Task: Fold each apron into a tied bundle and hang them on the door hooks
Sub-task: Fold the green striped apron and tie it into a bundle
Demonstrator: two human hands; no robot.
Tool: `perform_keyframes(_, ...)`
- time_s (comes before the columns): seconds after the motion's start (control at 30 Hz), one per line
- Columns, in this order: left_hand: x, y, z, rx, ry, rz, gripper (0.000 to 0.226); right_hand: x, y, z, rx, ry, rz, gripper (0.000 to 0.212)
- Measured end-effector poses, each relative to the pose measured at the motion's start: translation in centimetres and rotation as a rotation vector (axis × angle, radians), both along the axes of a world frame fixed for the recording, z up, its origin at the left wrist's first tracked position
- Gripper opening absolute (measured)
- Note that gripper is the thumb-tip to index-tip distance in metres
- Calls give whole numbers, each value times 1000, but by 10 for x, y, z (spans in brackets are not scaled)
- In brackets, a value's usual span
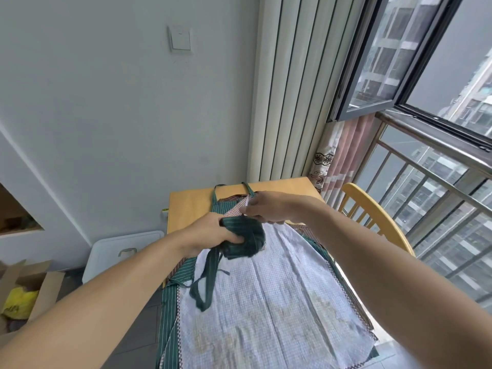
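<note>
A cardboard box (24, 291) stands open on the floor, well to the left of the counter (191, 203), with a yellow plastic bag (17, 302) lying inside it. Between the box and the counter sits a white plastic bin (119, 251), its lid closed, so its contents cannot be told.

Both bare forearms reach forward over the counter. The left hand (210, 233) curls around a dark green striped apron bundle (245, 239), thumb pressed into its rolled cloth, holding it just above the counter's middle. The bundle's green ties (207, 280) hang down loose from it toward the near edge. The right hand (269, 207) is at the far side of the bundle, fingers bent and pinching something small beside it; what it grips is too blurred to name.

Beneath the bundle, a pale blue checked apron (279, 302) lies spread flat on top of other aprons, including a green striped apron (170, 312) showing along the counter's left side. A wooden chair (378, 217) stands at the counter's right.
</note>
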State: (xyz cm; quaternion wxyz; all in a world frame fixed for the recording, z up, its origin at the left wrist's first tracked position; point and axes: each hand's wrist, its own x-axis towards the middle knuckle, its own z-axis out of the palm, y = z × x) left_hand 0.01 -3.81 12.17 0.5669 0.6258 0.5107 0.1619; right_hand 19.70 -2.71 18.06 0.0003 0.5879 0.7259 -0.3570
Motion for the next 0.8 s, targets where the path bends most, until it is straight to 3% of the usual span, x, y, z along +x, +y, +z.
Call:
perform_keyframes(0.1,3,9,-9,-13,-117,272,29,-11,-13,-4,204,70,-50,36)
perform_keyframes(0.17,5,12,-11,-67,-237,395,32,-12,-22,-13,225,208,-105,34)
perform_keyframes(0.33,12,16,-8,-120,-541,557,36,6,-31,-45,-115,704,-477,32)
perform_keyframes(0.43,18,13,-8,-91,-602,534,34,12,-28,-55,-211,849,-634,33)
perform_keyframes(0.53,20,12,-8,-137,-717,490,25,16,-28,-58,-350,1131,-787,25)
perform_keyframes(0.6,21,12,-10,-118,-723,470,27,19,-28,-61,-399,1266,-880,16)
perform_keyframes(0.73,28,10,-16,-32,-638,477,54,11,-29,-68,-487,1326,-940,17)
perform_keyframes(0.8,32,12,-19,-14,-604,538,54,9,-28,-74,-493,1435,-1053,20)
